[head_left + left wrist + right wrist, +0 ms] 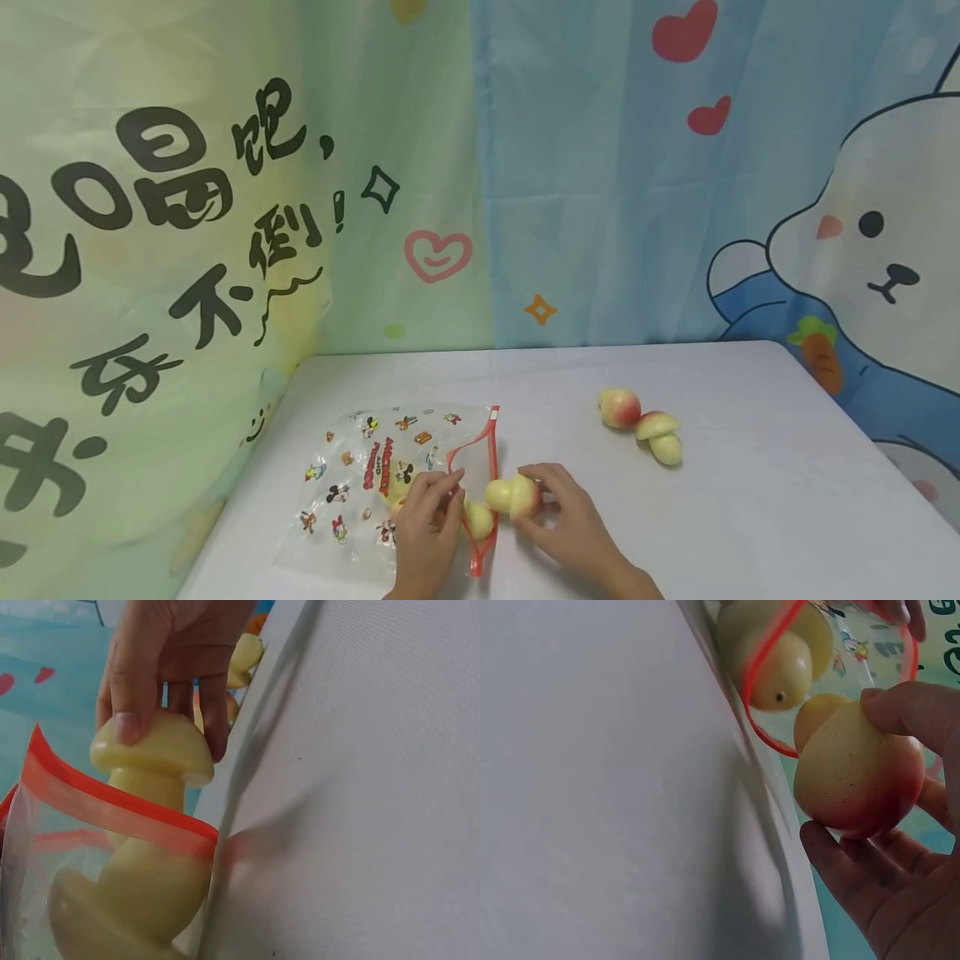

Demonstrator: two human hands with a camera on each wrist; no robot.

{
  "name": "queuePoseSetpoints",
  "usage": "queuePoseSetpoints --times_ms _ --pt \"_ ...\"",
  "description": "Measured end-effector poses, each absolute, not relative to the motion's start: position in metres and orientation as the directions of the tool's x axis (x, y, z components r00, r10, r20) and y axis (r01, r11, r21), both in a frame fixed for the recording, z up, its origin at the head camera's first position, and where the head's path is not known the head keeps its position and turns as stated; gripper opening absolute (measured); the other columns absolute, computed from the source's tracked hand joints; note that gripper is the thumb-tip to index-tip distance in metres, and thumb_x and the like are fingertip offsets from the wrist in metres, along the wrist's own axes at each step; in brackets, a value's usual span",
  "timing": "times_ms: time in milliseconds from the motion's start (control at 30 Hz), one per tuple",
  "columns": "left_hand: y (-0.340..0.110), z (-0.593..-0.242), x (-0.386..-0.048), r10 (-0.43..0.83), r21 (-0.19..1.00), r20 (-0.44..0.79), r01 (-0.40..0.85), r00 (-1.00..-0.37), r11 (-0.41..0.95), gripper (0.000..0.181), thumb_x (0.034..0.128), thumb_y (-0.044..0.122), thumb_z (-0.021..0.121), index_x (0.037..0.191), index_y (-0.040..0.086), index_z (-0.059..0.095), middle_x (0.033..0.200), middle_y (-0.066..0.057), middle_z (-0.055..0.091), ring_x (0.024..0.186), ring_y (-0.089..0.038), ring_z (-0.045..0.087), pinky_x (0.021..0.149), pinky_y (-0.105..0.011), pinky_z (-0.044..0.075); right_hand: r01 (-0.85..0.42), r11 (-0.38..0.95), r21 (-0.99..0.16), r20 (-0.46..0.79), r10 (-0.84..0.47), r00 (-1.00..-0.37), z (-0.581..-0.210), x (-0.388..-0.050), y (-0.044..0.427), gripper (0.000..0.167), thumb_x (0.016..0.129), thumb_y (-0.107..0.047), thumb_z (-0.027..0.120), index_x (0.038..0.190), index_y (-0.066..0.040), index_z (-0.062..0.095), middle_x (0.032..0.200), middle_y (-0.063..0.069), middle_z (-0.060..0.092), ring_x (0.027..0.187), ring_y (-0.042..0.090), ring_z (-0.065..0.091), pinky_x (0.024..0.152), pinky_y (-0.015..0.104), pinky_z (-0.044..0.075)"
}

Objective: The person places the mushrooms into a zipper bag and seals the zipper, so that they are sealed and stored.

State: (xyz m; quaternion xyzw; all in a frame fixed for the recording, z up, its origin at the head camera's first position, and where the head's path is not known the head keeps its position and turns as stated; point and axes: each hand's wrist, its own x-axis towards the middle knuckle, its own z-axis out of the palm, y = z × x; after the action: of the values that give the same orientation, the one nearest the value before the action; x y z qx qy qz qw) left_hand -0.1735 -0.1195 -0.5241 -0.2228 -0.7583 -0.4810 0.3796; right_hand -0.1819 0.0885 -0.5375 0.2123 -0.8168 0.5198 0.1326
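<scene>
Mushroom-shaped piece (519, 497) held stem-first at the bag (352, 500) mouth

In the head view, with 12 o'clock pointing away from the person, the piece's long axis runs nearly level: stem towards 9 o'clock, red-blushed cap towards 3. The right hand (564, 523) grasps the cap between thumb and fingers, the piece sitting at that hand's 10 o'clock. It lies at 3 o'clock from the left hand (429, 517), which pinches the bag's red rim (492, 458). The mouth faces 3 o'clock, a second piece (478, 521) just inside. Two more pieces (619, 408) lie close together on the desk (750, 517), towards 1 to 2 o'clock from the right hand.
</scene>
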Motion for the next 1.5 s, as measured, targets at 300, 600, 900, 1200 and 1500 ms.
queuePoseSetpoints --times_ms 300,600,900,1200,1500 --pt "-0.118 -0.524 -0.173 -0.014 0.558 0.793 0.717 -0.609 0.418 0.037 0.0790 -0.013 0.069 0.111 0.005 0.069 0.094 -0.005 0.060 0.070 -0.010 0.060 0.063 -0.011 0.050 -0.527 0.326 -0.785 0.477 -0.225 -0.850 -0.542 -0.179 0.077 0.057 0.070 -0.014 0.088 0.120 -0.013 0.060 0.118 -0.002 0.061 0.094 0.014 0.061 0.072 0.027 0.058" --pt "-0.117 -0.523 -0.171 -0.026 0.577 0.777 0.696 -0.629 0.428 0.035 0.0794 -0.012 0.069 0.110 0.005 0.070 0.093 -0.005 0.060 0.071 -0.010 0.061 0.064 -0.011 0.050 -0.477 0.274 -0.835 0.406 -0.279 -0.870 -0.532 -0.172 0.065 0.055 0.072 -0.005 0.084 0.121 -0.008 0.060 0.121 0.005 0.061 0.097 0.024 0.063 0.073 0.034 0.059" --pt "-0.117 -0.524 -0.172 -0.029 0.549 0.800 0.712 -0.599 0.438 0.035 0.0777 -0.013 0.070 0.107 0.005 0.071 0.091 -0.004 0.061 0.067 -0.009 0.060 0.060 -0.011 0.049 -0.500 0.199 -0.843 0.425 -0.324 -0.845 -0.530 -0.168 0.053 0.054 0.077 0.007 0.077 0.126 -0.001 0.057 0.123 0.014 0.060 0.101 0.030 0.064 0.076 0.038 0.059" --pt "-0.117 -0.524 -0.173 -0.019 0.523 0.807 0.700 -0.590 0.486 0.033 0.0774 -0.011 0.069 0.106 0.006 0.071 0.090 -0.003 0.062 0.069 -0.008 0.059 0.062 -0.010 0.048 -0.472 0.184 -0.862 0.350 -0.457 -0.818 -0.548 -0.171 0.052 0.058 0.089 -0.002 0.067 0.142 -0.002 0.046 0.143 0.017 0.049 0.128 0.023 0.050 0.092 0.030 0.052" --pt "-0.121 -0.521 -0.171 -0.013 0.503 0.810 0.683 -0.586 0.529 0.027 0.0803 -0.005 0.068 0.104 0.006 0.072 0.090 -0.003 0.062 0.065 -0.004 0.053 0.056 -0.009 0.043 -0.419 0.160 -0.894 0.289 -0.510 -0.810 -0.547 -0.168 0.051 0.061 0.090 -0.002 0.063 0.147 0.000 0.039 0.151 0.023 0.035 0.136 0.028 0.040 0.101 0.030 0.046"
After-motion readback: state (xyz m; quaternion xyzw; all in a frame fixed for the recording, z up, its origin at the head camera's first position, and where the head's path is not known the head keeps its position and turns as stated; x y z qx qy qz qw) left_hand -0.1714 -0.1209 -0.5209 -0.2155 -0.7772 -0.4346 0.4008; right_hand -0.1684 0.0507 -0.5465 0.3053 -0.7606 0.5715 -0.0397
